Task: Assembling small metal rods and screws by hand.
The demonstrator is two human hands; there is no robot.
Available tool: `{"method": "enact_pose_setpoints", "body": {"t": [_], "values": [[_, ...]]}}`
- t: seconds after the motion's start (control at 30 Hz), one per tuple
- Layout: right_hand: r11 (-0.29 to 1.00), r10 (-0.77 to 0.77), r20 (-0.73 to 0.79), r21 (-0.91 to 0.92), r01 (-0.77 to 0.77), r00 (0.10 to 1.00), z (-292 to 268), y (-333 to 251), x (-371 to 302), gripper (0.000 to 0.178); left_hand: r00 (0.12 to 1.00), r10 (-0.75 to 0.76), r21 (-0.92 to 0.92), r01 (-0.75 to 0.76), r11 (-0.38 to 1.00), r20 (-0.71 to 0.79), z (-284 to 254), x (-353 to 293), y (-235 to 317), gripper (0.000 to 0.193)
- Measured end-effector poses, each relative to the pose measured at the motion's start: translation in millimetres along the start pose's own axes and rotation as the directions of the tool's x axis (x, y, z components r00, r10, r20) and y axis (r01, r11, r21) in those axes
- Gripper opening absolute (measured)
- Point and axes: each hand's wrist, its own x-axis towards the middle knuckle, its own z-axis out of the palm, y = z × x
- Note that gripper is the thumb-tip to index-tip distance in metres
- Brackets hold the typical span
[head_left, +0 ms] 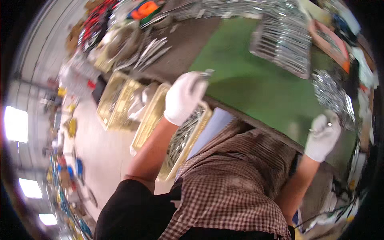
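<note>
My left hand point(183, 98), in a white glove, is closed near the left edge of the green work mat point(256, 88). A small shiny metal piece point(207, 74) sticks out past its fingertips. Below that hand stands a yellow basket point(206, 122) holding many thin metal parts point(182, 138). My right hand point(323, 138), also gloved in white, is at the mat's right side with its fingers curled together. A tiny glint shows at those fingertips, too blurred to name. Just beyond it lies a heap of shiny metal parts point(330, 90).
On the mat's far side sits a grey tray point(260, 44) with rows of metal pieces. An orange-pink bin point(334, 38) stands at the far right. More yellow baskets point(108, 96) are at the left, with long metal strips point(150, 54) on the table behind them.
</note>
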Motion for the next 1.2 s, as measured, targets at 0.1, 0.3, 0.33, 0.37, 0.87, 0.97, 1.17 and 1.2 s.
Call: {"method": "enact_pose_setpoints", "body": {"t": [0.1,0.3,0.33,0.37,0.87,0.97,1.17,1.2], "values": [[0.991,0.11,-0.06,-0.073,-0.115,0.992,-14,5,13,0.034,0.83,-0.546,-0.031,0.546,0.837,-0.115,-18,-85,-98,0.03],[0.968,0.054,-0.155,-0.233,-0.09,0.986,27,9,1,0.048,0.373,-0.915,0.338,0.89,0.305,-0.157,-19,-303,-230,0.054],[0.929,-0.069,-0.147,-0.37,0.01,0.987,39,1,-11,0.049,0.443,-0.886,0.267,0.878,0.398,-0.136,-13,-265,-225,0.049],[0.894,-0.003,-0.167,-0.442,-0.072,0.986,54,-7,-19,0.048,0.701,-0.648,0.306,0.713,0.631,-0.297,-20,-247,-232,0.034],[0.696,-0.079,-0.199,-0.712,-0.089,0.977,49,-4,-36,0.019,0.821,0.57,-0.03,-0.569,0.821,0.035,140,214,128,0.021],[0.663,-0.112,-0.185,-0.746,-0.065,0.976,50,-1,-36,0.018,0.843,0.519,0.132,-0.536,0.834,0.14,155,222,134,0.021],[0.639,-0.095,-0.113,-0.769,-0.026,0.989,53,-6,-40,0.018,0.798,0.6,0.135,-0.602,0.787,0.06,157,228,120,0.022],[0.619,-0.085,-0.089,-0.785,-0.017,0.992,51,-6,-39,0.02,0.786,0.618,0.112,-0.615,0.78,0.01,150,226,119,0.022]]}}
